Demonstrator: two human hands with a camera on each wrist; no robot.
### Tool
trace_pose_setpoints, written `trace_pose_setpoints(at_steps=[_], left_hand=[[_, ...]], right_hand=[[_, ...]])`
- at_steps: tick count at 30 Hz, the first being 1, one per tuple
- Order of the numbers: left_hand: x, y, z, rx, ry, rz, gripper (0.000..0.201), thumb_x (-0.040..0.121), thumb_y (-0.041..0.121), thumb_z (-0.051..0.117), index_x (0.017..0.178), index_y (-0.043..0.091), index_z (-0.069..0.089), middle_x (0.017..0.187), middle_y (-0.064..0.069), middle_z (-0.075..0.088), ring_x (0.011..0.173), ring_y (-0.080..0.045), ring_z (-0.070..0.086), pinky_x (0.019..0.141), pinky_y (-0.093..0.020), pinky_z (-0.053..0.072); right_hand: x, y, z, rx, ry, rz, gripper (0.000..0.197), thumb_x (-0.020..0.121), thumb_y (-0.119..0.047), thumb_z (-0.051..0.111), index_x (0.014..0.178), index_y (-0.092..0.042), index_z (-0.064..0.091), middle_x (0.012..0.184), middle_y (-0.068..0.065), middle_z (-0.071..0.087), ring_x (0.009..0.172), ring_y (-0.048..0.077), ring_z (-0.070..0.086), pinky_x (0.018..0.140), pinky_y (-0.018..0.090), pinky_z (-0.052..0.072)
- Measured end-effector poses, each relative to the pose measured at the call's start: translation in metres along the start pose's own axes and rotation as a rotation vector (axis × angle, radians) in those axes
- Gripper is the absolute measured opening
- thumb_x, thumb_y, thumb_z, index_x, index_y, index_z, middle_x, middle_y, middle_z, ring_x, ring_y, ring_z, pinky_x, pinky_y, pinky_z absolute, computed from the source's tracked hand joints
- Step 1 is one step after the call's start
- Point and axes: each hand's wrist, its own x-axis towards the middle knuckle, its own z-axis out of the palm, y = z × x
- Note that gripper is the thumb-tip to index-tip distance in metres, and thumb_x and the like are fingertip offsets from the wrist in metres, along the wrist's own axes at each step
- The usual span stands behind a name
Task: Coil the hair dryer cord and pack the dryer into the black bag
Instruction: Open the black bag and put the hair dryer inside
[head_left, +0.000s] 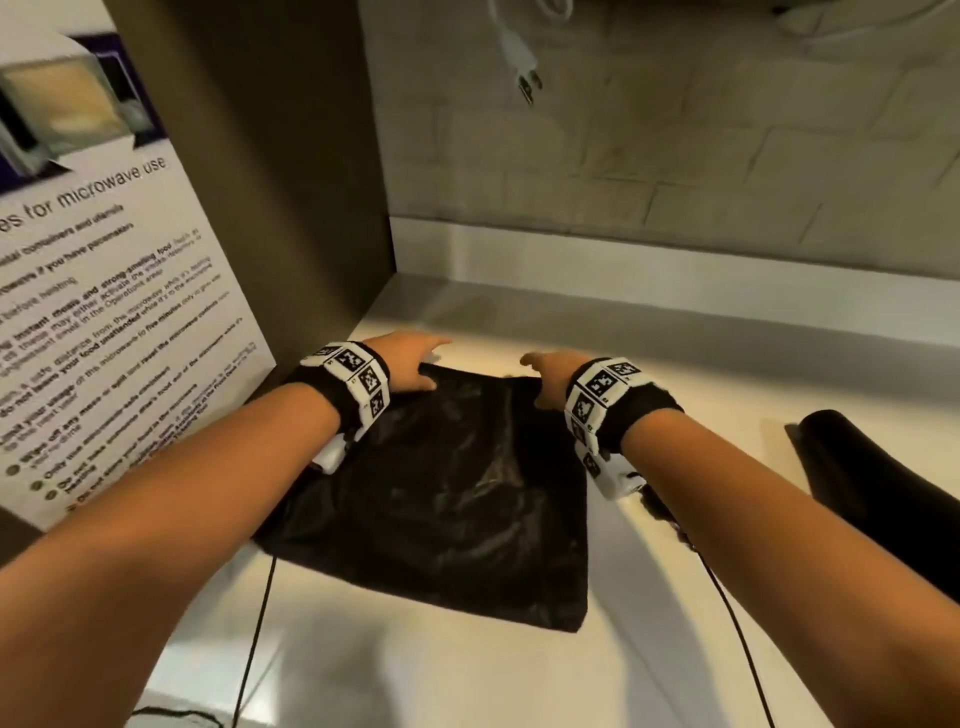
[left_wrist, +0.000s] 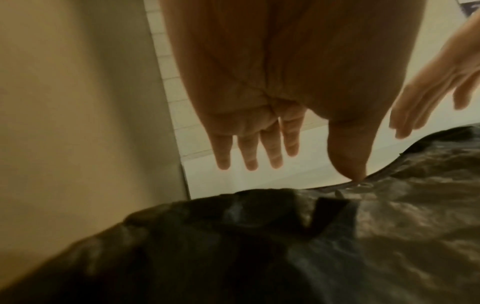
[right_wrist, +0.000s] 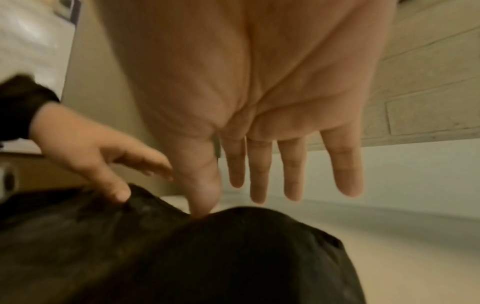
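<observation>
The black bag (head_left: 447, 499) lies flat and crumpled on the white counter (head_left: 675, 364), its far edge under both hands. My left hand (head_left: 410, 364) is at the bag's far left corner with its fingers straight; in the left wrist view its thumb tip touches the bag's rim (left_wrist: 363, 181). My right hand (head_left: 550, 374) is at the far right corner, fingers spread straight. Its thumb presses on the bag (right_wrist: 207, 257) at the rim. Neither hand grips anything. A black rounded object (head_left: 872, 493) lies at the right edge; I cannot tell whether it is the dryer.
A white plug (head_left: 527, 73) on a white cord hangs against the tiled wall (head_left: 675, 156) above. A brown side panel (head_left: 291, 208) with a microwave notice (head_left: 104, 312) stands close on the left. Thin black cables (head_left: 254, 649) trail from my wrists toward me.
</observation>
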Motion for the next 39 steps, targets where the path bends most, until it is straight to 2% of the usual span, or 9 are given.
trace_pose_setpoints(at_steps=[4,8,12,19,24,30,32,34,39], left_hand=[[0.009,0.014,0.004,-0.128,-0.015,0.118,0.068,0.079,0.025,0.070,0.138,0.019,0.038,0.138,-0.008,0.049,0.126,-0.023,0.047,0.102,-0.028,0.034],[0.004,0.029,0.000,-0.251,0.055,0.178,0.022,0.085,0.027,0.063,0.096,0.009,0.067,0.093,-0.009,0.067,0.086,-0.021,0.059,0.072,-0.023,0.037],[-0.010,0.042,-0.022,-0.347,0.430,0.216,0.027,0.083,0.041,0.054,0.090,0.023,0.072,0.089,0.000,0.072,0.089,-0.020,0.064,0.081,-0.033,0.048],[-0.034,0.081,-0.031,-0.500,0.882,0.393,0.033,0.078,0.027,0.047,0.096,0.018,0.073,0.088,0.001,0.071,0.085,-0.019,0.066,0.077,-0.030,0.051],[-0.047,0.081,-0.028,-0.418,0.907,0.444,0.032,0.079,0.029,0.045,0.093,0.023,0.073,0.081,0.002,0.068,0.078,-0.011,0.059,0.068,-0.034,0.051],[-0.059,0.071,-0.028,-0.416,0.884,0.445,0.029,0.079,0.027,0.048,0.093,0.024,0.073,0.080,0.004,0.066,0.078,-0.015,0.063,0.069,-0.038,0.052],[-0.066,0.069,-0.027,-0.422,0.789,0.476,0.033,0.077,0.035,0.047,0.092,0.023,0.073,0.081,0.008,0.064,0.079,-0.012,0.061,0.072,-0.040,0.052],[-0.077,0.067,-0.023,-0.341,0.620,0.495,0.043,0.073,0.049,0.046,0.097,0.026,0.072,0.093,0.011,0.062,0.090,-0.012,0.060,0.081,-0.039,0.049],[-0.088,0.059,-0.027,-0.254,0.453,0.212,0.060,0.081,0.065,0.021,0.078,0.037,0.073,0.149,0.007,0.021,0.139,-0.015,0.007,0.113,-0.049,0.000]], right_hand=[[0.003,-0.004,-0.005,0.080,0.076,-0.085,0.035,0.081,-0.005,0.055,0.115,-0.009,0.057,0.117,0.015,0.062,0.108,0.031,0.057,0.092,0.035,0.045],[-0.018,0.003,-0.022,0.252,0.193,-0.185,0.015,0.086,-0.012,0.050,0.089,-0.007,0.064,0.093,0.017,0.064,0.086,0.025,0.056,0.077,0.029,0.042],[-0.039,0.017,-0.031,0.281,0.217,0.034,0.056,0.097,-0.039,0.022,0.072,0.002,0.053,0.088,0.018,0.053,0.091,0.032,0.055,0.077,0.027,0.034],[-0.046,0.018,-0.011,0.046,0.007,0.228,0.070,0.091,-0.055,0.010,0.124,-0.008,0.050,0.132,0.021,0.050,0.120,0.034,0.046,0.102,0.041,0.034],[-0.049,0.019,-0.001,-0.176,-0.045,0.413,0.059,0.088,-0.052,0.025,0.131,-0.016,0.043,0.145,0.014,0.029,0.133,0.035,0.016,0.112,0.044,0.020],[-0.064,0.011,0.001,0.434,-0.135,0.296,0.043,0.094,-0.031,0.038,0.121,0.000,0.051,0.119,0.012,0.056,0.107,0.029,0.055,0.087,0.034,0.047],[-0.066,0.012,-0.001,0.454,-0.025,0.248,0.028,0.087,-0.014,0.046,0.106,0.000,0.060,0.104,0.014,0.064,0.082,0.027,0.062,0.063,0.029,0.053],[-0.065,0.016,-0.006,0.438,0.147,0.181,0.035,0.082,0.000,0.047,0.113,-0.006,0.061,0.107,0.014,0.065,0.090,0.028,0.063,0.070,0.029,0.050],[-0.080,0.014,-0.022,0.695,0.544,-0.106,0.058,0.070,0.020,0.031,0.099,-0.019,0.063,0.094,0.007,0.061,0.077,0.023,0.062,0.050,0.019,0.048]])
